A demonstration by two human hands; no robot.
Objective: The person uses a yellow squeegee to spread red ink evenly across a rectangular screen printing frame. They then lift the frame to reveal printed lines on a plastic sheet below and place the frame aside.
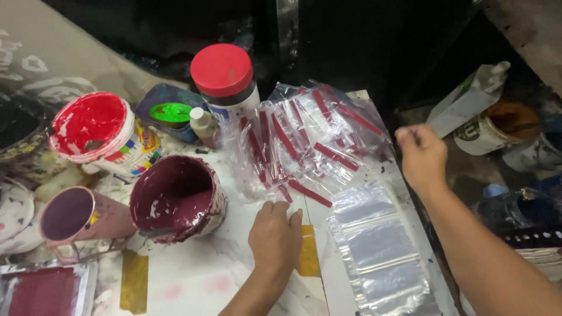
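Pressing: left hand flat, fingers on red-strip bags | right hand loosely curled, holding nothing, raised beside them

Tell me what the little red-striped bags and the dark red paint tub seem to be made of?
The red-striped bags look like thin clear plastic film: glossy, crinkled, see-through, each with a red strip. The left hand rests at the pile's edge. The dark red paint tub seems to be rigid plastic, though wet paint coats it, so that is less sure.

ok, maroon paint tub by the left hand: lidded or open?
Open. The maroon paint tub has no lid and tilts toward the camera, so its paint-coated inside wall shows. The left hand rests on the table beside it, not touching it.
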